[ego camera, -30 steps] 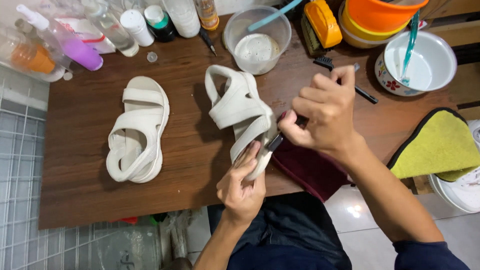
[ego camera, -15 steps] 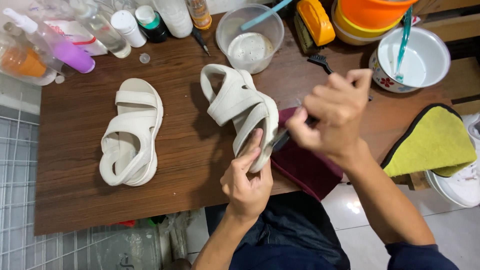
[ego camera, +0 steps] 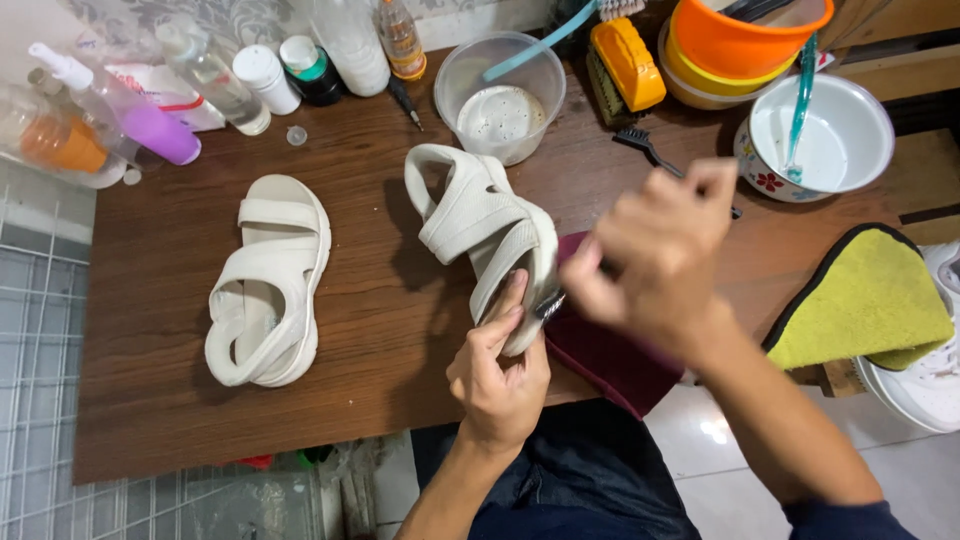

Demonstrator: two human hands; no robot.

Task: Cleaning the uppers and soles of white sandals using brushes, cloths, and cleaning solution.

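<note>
Left hand (ego camera: 497, 375) is gripping a cream sandal (ego camera: 490, 235) at its 6 o'clock end; right hand (ego camera: 655, 260), blurred and closed, is pinching a small tool (ego camera: 549, 304) against it, over a maroon cloth (ego camera: 610, 355) on the counter (ego camera: 380, 330).

One head-worn camera looks steeply down, close over the wooden table (ego camera: 380, 330).

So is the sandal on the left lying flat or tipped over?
Flat. The left sandal rests sole-down on the table, straps up, untouched by either hand.

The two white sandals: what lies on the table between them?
Nothing: the head view shows only bare brown table between the flat sandal and the sandal the left hand steadies.
</note>
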